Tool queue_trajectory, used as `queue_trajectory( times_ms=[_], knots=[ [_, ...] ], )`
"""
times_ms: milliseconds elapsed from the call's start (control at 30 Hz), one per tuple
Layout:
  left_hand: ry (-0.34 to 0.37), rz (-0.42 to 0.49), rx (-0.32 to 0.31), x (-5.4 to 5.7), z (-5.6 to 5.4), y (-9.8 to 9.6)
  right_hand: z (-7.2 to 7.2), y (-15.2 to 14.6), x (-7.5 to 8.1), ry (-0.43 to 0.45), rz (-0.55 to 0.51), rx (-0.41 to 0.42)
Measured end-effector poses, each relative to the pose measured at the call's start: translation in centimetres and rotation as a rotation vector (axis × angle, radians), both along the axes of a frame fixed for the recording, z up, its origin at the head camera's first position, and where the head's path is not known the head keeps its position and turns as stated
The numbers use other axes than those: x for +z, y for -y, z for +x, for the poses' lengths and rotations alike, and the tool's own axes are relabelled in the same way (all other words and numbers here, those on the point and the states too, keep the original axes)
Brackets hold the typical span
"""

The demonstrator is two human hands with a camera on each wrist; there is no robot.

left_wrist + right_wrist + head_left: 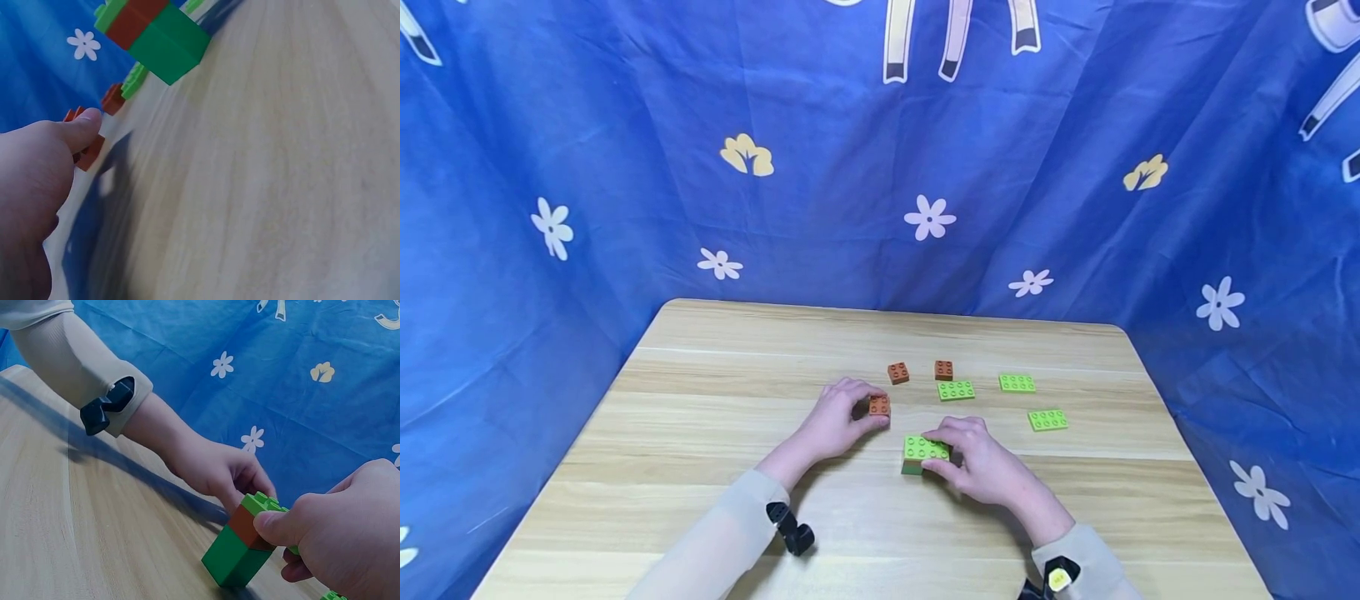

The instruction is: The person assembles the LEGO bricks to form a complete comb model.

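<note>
On the table [850, 533], my left hand [835, 421] has its thumb and fingers at two sides of a reddish-brown four-stud toy brick [879, 406], pinching it. That brick [91, 154] is partly covered by the thumb in the left wrist view. My right hand [981, 462] grips a stack of toy bricks [917, 454] by its right end. The stack [237, 550] has a dark green base, a reddish-brown layer and a light green studded top. Its far side is hidden behind the right fingers in the right wrist view.
Two reddish-brown bricks, one left [898, 372] and one right [943, 370], lie behind the hands. Three flat light green eight-stud bricks lie to the right: a near one [956, 390], a far one [1017, 382] and a rightmost one [1048, 420]. A blue curtain [820, 208] hangs behind the table.
</note>
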State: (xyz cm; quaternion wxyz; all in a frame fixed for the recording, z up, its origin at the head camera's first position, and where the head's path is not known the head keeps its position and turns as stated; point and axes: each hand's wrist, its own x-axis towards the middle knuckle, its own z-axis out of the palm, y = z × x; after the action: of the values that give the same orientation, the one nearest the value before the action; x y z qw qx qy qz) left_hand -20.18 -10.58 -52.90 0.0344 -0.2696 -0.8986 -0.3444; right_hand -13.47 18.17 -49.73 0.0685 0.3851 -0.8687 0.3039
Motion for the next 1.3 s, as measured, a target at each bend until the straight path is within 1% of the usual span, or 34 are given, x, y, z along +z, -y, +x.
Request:
queue_trajectory(
  times_ms=[200,533,700,867,967,1167,1300],
  knots=[
    [0.029,0.023,-0.015,1.1,0.6,0.0,0.0,0.0,0.1,0.007,0.012,-0.008],
    [0.044,0.068,-0.032,2.8,2.1,-0.5,-0.1,0.1,0.1,0.004,-0.019,0.021],
    [0.012,0.082,-0.069,3.3,2.6,-0.9,-0.2,0.2,0.0,0.003,-0.021,0.027],
    [-0.026,0.074,-0.117,3.7,3.2,-1.4,-0.2,0.2,0.0,0.001,-0.021,0.029],
    [-0.042,0.051,-0.134,3.9,3.6,-1.7,-0.2,0.2,0.0,-0.003,-0.022,0.031],
    [-0.104,0.034,-0.173,4.2,4.2,-2.4,-0.2,0.2,0.1,-0.002,-0.022,0.031],
    [-0.111,0.009,-0.182,4.3,4.6,-2.7,-0.1,0.3,0.2,0.002,-0.018,0.03]
  ],
)
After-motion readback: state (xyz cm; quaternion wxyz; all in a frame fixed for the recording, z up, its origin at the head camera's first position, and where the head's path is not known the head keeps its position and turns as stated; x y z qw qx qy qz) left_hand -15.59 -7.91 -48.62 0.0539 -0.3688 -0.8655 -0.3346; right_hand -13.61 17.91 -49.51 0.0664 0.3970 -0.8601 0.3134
